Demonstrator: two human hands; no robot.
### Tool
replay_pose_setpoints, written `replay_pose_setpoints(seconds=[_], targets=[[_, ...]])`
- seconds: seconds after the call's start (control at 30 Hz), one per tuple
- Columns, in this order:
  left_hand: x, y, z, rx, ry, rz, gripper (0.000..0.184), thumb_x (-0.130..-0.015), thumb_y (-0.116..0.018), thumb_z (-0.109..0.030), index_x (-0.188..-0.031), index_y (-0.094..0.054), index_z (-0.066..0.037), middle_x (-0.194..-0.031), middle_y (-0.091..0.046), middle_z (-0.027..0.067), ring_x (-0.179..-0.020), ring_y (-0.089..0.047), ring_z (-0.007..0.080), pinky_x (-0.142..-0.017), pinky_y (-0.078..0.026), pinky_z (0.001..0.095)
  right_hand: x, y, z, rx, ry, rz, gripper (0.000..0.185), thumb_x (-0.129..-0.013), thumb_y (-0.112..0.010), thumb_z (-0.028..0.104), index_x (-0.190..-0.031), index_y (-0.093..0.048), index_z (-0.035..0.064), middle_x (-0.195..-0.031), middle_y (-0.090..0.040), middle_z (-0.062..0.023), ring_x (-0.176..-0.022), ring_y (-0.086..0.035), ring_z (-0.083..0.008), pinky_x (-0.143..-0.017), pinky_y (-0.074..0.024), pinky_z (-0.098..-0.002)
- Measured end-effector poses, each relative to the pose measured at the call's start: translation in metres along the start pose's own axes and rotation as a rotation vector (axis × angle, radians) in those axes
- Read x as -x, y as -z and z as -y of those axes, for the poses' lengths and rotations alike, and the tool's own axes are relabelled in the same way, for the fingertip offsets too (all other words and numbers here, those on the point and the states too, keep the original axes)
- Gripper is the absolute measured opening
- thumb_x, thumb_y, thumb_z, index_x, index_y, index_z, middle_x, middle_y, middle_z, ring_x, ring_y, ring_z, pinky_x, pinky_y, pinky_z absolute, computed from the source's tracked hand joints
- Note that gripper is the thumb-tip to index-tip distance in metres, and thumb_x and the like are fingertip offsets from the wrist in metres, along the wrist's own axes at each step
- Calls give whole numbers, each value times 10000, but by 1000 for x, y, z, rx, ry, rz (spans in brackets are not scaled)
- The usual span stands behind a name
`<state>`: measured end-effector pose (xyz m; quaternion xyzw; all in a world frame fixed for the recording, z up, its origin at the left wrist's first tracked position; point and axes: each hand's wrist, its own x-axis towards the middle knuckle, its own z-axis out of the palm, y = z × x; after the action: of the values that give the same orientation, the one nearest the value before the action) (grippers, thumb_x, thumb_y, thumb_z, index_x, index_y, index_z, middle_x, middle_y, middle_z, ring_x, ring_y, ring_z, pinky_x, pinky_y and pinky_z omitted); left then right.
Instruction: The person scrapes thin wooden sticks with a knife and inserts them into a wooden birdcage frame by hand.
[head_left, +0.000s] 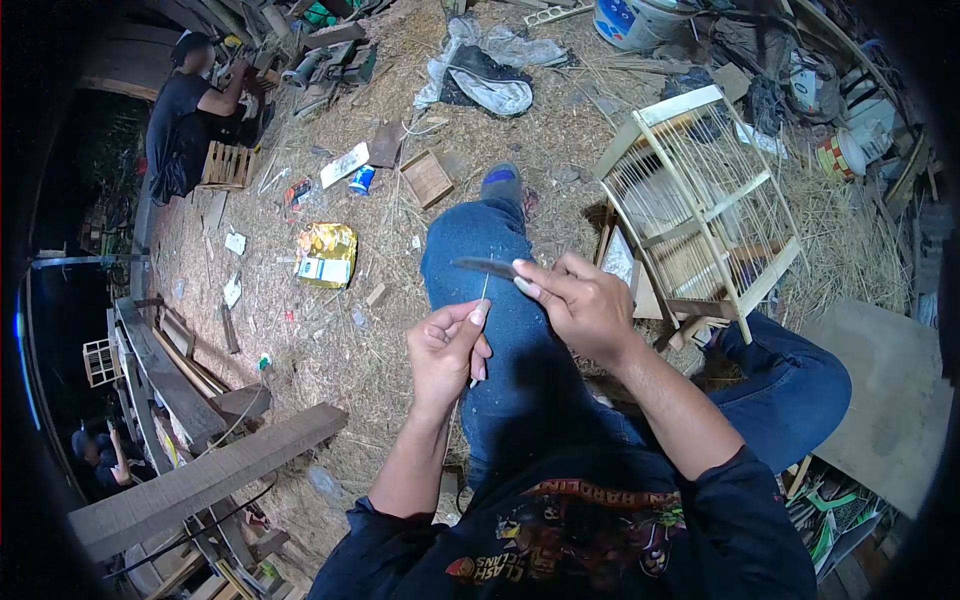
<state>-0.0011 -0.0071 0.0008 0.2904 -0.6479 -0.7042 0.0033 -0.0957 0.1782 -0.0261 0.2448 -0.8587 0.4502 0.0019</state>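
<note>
My left hand (447,352) pinches a thin pale stick (485,288), which stands nearly upright above my thigh. My right hand (580,303) is closed around the handle end of a knife (485,266). Its dark blade points left and crosses the stick's upper end; whether blade and stick touch I cannot tell. Beneath both hands is my jeans-clad leg (475,240), speckled with small pale bits. To the right of my right hand, a wooden birdcage (705,205) with thin bars stands tilted on the ground.
A gold packet (326,254), a blue can (362,180) and a small wooden box (427,179) lie on the straw-strewn ground. A thick beam (210,480) juts in at lower left. One person (185,125) sits at upper left, another (105,460) at lower left. A board (880,390) lies right.
</note>
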Motion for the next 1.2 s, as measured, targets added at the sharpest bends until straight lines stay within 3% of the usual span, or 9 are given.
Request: replay_pose_setpoints(seconds=[0.23, 0.3, 0.4, 0.5, 0.73, 1.2], targets=[[1, 0, -2, -14, 5, -7, 205, -1017, -702, -122, -1090, -734, 66, -616, -654, 70, -391, -510, 79, -379, -377, 227, -1, -2, -2, -14, -8, 3, 257, -940, -756, 231, -1192, -807, 242, -764, -625, -35, -612, -629, -200, -560, -494, -352], [0, 0, -1, -11, -2, 0, 206, -1018, -701, -122, -1091, -733, 68, -617, -655, 71, -392, -510, 79, -380, -378, 226, 0, -1, -2, -12, -10, 16, 250, -940, -729, 255, -1178, -807, 270, -770, -619, -41, -652, -662, -248, -571, -514, -389], [1, 1, 1, -8, -17, 11, 210, -1018, -700, -121, -1094, -731, 73, -616, -654, 71, -392, -508, 79, -382, -381, 225, 2, 0, -1, -12, -17, 21, 252, -954, -740, 225, -1196, -804, 248, -764, -615, -34, -622, -633, -195, -565, -496, -351], [0, 0, -2, -6, -12, 0, 211, -1018, -698, -119, -1097, -731, 74, -620, -657, 72, -392, -508, 80, -382, -381, 225, -7, 3, -1, -36, -89, 29, 238, -955, -720, 275, -1177, -807, 274, -765, -611, -38, -650, -655, -234, -575, -503, -389], [1, -1, -1, 7, 3, -11, 187, -1004, -715, -107, -1065, -739, 68, -626, -665, 73, -391, -508, 78, -379, -376, 222, -5, 4, 1, -37, -102, 38, 246, -959, -718, 283, -1189, -802, 278, -771, -615, -37, -665, -653, -231, -596, -504, -382], [0, 1, 2, 33, -14, 3, 143, -990, -720, -75, -1002, -713, 67, -654, -677, 84, -403, -526, 85, -376, -405, 223, 14, 2, 5, 31, 173, 37, 291, -915, -752, 249, -1202, -780, 289, -748, -575, -24, -553, -629, -235, -466, -497, -376]])
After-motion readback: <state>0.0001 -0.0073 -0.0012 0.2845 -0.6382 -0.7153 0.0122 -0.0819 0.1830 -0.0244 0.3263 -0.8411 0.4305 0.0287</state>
